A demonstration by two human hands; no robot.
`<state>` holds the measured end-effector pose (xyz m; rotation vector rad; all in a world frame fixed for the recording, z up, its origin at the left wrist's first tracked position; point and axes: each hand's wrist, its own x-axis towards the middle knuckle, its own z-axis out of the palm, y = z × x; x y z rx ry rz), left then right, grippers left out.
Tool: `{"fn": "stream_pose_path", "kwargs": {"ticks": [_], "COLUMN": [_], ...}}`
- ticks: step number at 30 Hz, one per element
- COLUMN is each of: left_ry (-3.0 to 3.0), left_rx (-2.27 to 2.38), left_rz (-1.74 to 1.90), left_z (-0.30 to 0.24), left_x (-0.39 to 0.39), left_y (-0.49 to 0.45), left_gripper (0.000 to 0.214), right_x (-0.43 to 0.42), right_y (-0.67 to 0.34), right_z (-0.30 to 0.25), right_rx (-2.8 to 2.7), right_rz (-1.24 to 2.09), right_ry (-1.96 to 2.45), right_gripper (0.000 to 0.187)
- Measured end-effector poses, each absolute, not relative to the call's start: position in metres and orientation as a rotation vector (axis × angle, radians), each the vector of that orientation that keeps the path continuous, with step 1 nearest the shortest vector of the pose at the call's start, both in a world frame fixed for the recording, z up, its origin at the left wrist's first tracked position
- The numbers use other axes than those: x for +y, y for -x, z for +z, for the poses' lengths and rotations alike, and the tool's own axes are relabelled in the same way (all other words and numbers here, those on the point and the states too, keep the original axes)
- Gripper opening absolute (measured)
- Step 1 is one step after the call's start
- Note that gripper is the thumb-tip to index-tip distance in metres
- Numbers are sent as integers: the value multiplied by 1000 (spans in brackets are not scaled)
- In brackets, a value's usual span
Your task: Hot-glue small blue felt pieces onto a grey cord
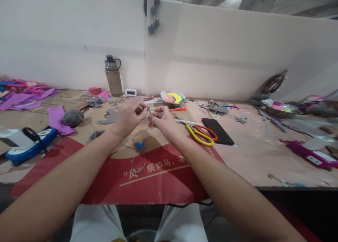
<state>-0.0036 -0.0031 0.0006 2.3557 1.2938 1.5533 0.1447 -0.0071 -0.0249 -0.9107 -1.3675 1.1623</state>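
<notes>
The left hand and right hand meet above the cardboard sheet on the tabletop, each grip closed at the fingertips on a small grey piece between them, its details too fine to tell. Below, a grey cord lies looped on the sheet's red print, beside a blue piece. Scissors with yellow and red handles overlap a black phone near the right forearm.
</notes>
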Motion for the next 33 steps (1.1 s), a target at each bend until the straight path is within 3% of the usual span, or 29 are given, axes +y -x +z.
{"fn": "stream_pose_path", "kwargs": {"ticks": [7,15,33], "left_ry": [-1850,-1845,-1909], "left_rx": [1170,1105,1148], "left_rz": [1514,1451,1437], "left_z": [-1,-1,0], "left_x": [-1,-3,-6], "left_y": [-2,-5,-6], "left_gripper": [8,19,15], "right_x": [-13,-16,-17], "right_y": [-158,-159,-157], "right_z": [-13,-10,-11], "right_rx": [-1572,-1553,-1608], "right_rz": [634,477,496], "right_ry": [965,1037,1081], "right_gripper": [5,13,21]}}
